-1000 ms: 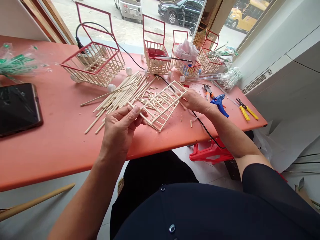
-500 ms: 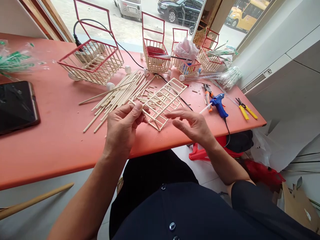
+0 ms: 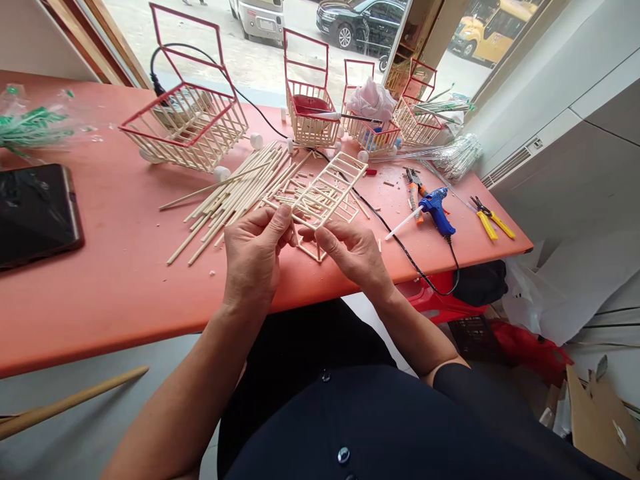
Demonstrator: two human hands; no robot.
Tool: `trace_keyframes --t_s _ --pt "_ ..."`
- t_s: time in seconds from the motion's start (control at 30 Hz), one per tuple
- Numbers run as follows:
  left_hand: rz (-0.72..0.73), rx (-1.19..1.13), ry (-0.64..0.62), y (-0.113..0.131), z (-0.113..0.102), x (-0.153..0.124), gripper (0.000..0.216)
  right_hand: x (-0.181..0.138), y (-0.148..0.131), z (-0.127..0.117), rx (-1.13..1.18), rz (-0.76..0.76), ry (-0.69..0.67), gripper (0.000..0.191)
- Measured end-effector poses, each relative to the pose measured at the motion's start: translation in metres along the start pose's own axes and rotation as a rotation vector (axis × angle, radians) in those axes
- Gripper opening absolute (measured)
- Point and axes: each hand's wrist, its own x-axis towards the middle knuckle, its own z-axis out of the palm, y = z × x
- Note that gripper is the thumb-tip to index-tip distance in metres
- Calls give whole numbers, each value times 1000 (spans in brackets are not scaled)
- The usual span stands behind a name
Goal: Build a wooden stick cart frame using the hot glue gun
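A ladder-like frame of thin wooden sticks (image 3: 336, 188) is held up over the table between my two hands. My left hand (image 3: 257, 250) is closed, pinching the frame's near left corner between thumb and fingers. At the near right corner, my right hand (image 3: 353, 253) pinches the frame with its thumb on top. Beneath lie short cut stick pieces (image 3: 285, 199) and more joined stick framework, partly hidden by the hands. A pile of long wooden sticks (image 3: 235, 193) spreads beyond my left hand.
Small stick carts with red rims (image 3: 193, 130) stand along the window side. To the right lie a blue glue gun (image 3: 437, 210) with its cord, orange-handled pliers (image 3: 414, 190) and yellow-handled pliers (image 3: 493, 220). A dark phone (image 3: 37, 217) rests at the left of the orange table (image 3: 115, 287).
My right hand has moved left and closed on the near right corner of the frame. The frame has been raised and shifted slightly left, its near end lifted.
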Motion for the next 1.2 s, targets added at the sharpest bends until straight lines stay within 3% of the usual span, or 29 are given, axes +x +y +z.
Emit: trace_keyframes --t_s 0.6,0.9,1.2 --pt "18 -45 -15 -8 -4 1 35 3 7 7 149 -7 -1 44" --pt "25 -35 18 -8 -2 -1 35 0 0 10 136 15 32 55" --pt "12 -19 19 -9 -4 -2 27 1 -5 13 154 44 47 41"
